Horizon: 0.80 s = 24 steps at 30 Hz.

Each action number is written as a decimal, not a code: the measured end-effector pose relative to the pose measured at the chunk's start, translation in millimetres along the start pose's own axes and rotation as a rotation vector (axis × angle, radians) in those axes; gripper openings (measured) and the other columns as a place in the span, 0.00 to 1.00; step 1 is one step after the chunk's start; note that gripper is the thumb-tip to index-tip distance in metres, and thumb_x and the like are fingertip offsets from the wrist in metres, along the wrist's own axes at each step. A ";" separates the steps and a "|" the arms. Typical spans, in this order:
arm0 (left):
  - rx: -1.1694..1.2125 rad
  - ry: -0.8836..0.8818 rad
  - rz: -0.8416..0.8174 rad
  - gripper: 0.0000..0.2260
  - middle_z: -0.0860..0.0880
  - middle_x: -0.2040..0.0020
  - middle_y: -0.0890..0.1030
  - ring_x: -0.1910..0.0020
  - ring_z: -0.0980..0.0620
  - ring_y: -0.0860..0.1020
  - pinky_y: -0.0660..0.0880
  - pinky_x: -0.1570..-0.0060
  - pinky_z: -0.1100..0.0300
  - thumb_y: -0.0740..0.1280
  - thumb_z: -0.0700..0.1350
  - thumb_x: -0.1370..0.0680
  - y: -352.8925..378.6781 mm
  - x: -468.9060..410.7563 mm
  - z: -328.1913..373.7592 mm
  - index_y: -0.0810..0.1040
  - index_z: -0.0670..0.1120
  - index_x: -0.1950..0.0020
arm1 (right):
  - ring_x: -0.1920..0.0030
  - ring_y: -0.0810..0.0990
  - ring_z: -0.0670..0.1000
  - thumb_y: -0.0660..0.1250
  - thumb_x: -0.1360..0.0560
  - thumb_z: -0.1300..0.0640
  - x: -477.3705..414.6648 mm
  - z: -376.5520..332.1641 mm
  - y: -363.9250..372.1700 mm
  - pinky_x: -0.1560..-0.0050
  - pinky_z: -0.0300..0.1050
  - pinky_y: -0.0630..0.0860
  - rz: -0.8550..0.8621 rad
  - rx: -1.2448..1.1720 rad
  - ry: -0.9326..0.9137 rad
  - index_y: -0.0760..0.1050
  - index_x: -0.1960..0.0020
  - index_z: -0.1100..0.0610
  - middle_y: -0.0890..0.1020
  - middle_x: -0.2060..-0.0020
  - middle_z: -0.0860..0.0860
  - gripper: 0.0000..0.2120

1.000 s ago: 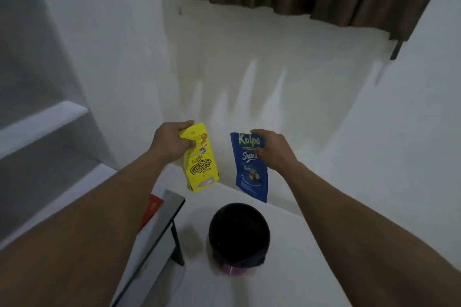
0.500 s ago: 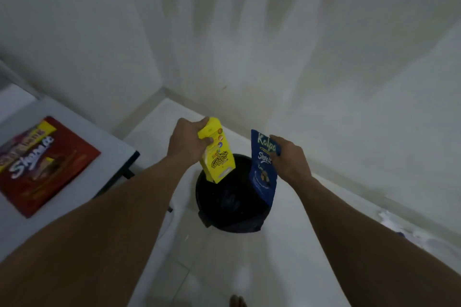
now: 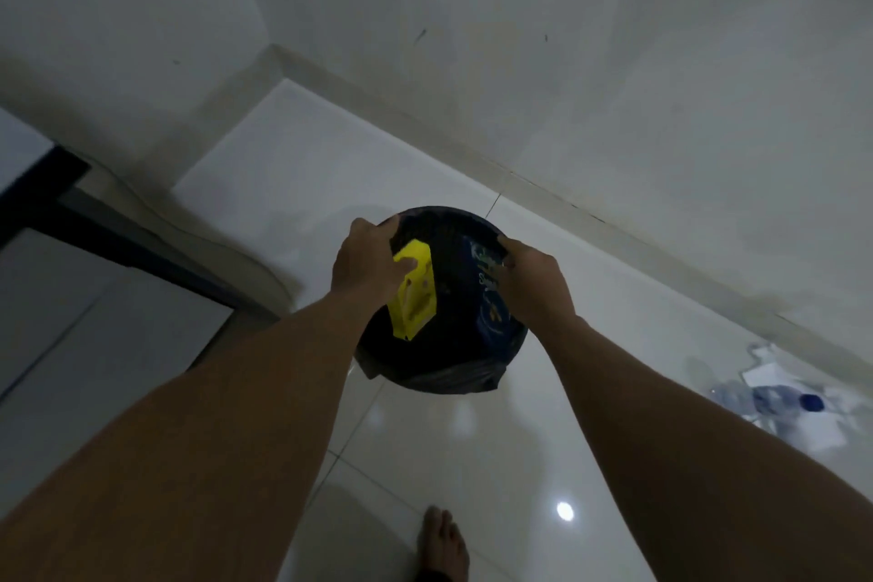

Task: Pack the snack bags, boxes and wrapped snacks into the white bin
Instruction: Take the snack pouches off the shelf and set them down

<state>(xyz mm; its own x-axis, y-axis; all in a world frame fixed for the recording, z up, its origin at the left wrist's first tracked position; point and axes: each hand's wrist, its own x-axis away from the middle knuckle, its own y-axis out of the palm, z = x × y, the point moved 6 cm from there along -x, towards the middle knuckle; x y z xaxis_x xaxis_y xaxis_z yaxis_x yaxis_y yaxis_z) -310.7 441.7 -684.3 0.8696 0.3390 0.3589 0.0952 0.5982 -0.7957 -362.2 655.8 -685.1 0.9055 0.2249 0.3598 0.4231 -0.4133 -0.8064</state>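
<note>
Both hands are over the mouth of a round bin lined with a black bag, which stands on the white tiled floor near the wall corner. The bin looks dark, not white, so whether it is the task's bin I cannot tell.

The left hand is closed around the top of a yellow snack box, held upright so its narrow end goes in first. The right hand pinches the upper edge of a blue snack pouch, letting it hang straight down inside the rim. Holding each by its top probably keeps them clear of the liner and lets both drop cleanly.

A clear plastic bottle lies on the floor to the right, and a bare foot shows below.
</note>
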 end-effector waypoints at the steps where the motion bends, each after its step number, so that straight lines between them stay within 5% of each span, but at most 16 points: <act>1: 0.001 -0.003 -0.004 0.30 0.42 0.34 0.68 0.36 0.40 0.72 0.71 0.42 0.52 0.69 0.54 0.24 -1.4 1.9 1.1 0.64 0.50 0.24 | 0.38 0.77 0.61 0.62 0.22 0.58 1.3 -1.4 -1.7 0.40 0.50 0.74 -0.015 0.010 0.008 0.67 0.26 0.55 0.79 0.38 0.58 0.24; 8: -0.043 0.099 -0.001 0.30 0.41 0.28 0.68 0.28 0.43 0.66 0.66 0.31 0.51 0.65 0.55 0.21 -96.9 32.7 33.0 0.63 0.42 0.24 | 0.36 0.75 0.61 0.60 0.20 0.55 29.3 -63.8 -76.8 0.38 0.51 0.72 -0.010 0.169 -0.091 0.72 0.32 0.62 0.79 0.38 0.61 0.19; 14: -0.133 0.178 0.086 0.30 0.43 0.25 0.65 0.26 0.46 0.63 0.62 0.28 0.52 0.61 0.59 0.20 -255.4 92.7 64.9 0.65 0.43 0.24 | 0.30 0.69 0.59 0.58 0.19 0.46 83.6 -177.0 -177.3 0.33 0.50 0.67 0.007 0.326 -0.195 0.64 0.25 0.62 0.72 0.30 0.60 0.28; 24: -0.192 0.095 0.303 0.26 0.42 0.33 0.74 0.33 0.43 0.71 0.70 0.35 0.51 0.62 0.60 0.22 -479.0 243.2 16.7 0.73 0.41 0.32 | 0.34 0.73 0.59 0.57 0.20 0.39 197.2 -390.3 -262.9 0.36 0.52 0.72 0.090 0.404 -0.400 0.67 0.29 0.62 0.75 0.34 0.60 0.31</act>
<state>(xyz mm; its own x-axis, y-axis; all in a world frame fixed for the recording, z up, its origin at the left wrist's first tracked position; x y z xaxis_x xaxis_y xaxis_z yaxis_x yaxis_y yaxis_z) -152.8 249.8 -207.7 0.9124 0.4058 0.0530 -0.0927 0.3310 -0.9391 -282.2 464.4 -219.0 0.8214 0.5530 0.1398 0.2280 -0.0937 -0.9691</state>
